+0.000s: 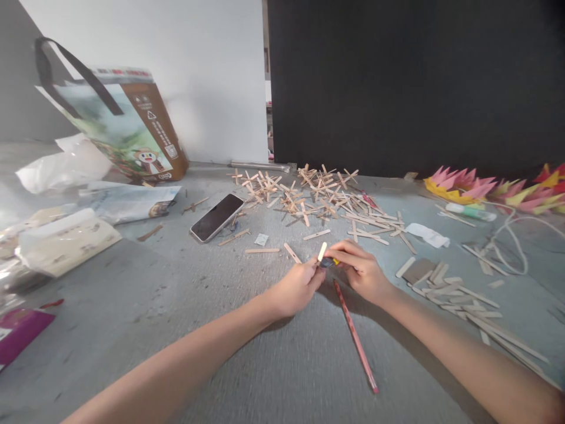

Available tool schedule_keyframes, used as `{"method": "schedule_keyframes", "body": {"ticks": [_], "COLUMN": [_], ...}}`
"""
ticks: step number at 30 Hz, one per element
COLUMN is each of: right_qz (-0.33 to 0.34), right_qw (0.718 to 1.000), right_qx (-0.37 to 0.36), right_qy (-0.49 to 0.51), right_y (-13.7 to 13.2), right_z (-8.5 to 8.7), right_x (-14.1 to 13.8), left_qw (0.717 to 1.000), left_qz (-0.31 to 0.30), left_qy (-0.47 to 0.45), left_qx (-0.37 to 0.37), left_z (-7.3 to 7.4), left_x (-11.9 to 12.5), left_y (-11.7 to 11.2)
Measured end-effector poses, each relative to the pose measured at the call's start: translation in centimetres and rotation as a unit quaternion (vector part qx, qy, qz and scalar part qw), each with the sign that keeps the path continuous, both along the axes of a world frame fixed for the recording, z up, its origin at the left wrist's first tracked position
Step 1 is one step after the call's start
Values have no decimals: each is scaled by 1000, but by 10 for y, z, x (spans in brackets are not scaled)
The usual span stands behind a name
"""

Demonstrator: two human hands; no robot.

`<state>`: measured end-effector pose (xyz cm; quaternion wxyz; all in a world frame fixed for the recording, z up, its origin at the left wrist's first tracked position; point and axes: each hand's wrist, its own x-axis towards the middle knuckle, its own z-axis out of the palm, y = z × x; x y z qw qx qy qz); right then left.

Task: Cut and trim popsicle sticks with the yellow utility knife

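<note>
Pinched in my left hand [300, 287] is a wooden craft stick [322, 252], its pale end pointing up. My right hand [362, 268] is closed on a small dark-and-yellow tool [329, 261], whose kind I cannot make out. The tool meets the stick between my fingertips, where the contact is partly hidden. Below my right hand, a pink patterned pencil [355, 336] lies slanting on the grey surface. Just beyond my left hand rest loose craft sticks, one flat [262, 251] and one slanted [292, 253].
A heap of crossed sticks [304, 194] spreads at the back. More loose sticks [459, 297] lie right, near a white cable [521, 241] and paper crowns [461, 185]. A phone [218, 218], plastic packaging [66, 241] and a carrier bag [128, 126] are on the left.
</note>
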<state>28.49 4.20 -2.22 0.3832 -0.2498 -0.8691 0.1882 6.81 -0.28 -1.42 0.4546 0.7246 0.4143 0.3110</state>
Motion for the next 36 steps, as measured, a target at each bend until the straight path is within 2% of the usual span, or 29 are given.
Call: {"method": "schedule_keyframes", "body": {"ticks": [7, 17, 24, 36], "right_qz": [-10, -4, -6, -9], "right_qw": [1000, 1000, 1000, 1000], "right_qx": [-7, 1, -2, 5], "right_qy": [-2, -7, -7, -6], "right_y": [-1, 1, 2, 0], "right_z": [2, -3, -2, -2], "right_x": [-1, 0, 1, -2], "left_qw": [1000, 999, 1000, 1000], "left_qz": [21, -3, 18, 7], "left_qy": [5, -29, -16, -10], "left_qx": [15, 32, 20, 12], "left_z": [-4, -9, -16, -7], "left_x": [0, 1, -1, 0], "left_y": [1, 3, 3, 1]}}
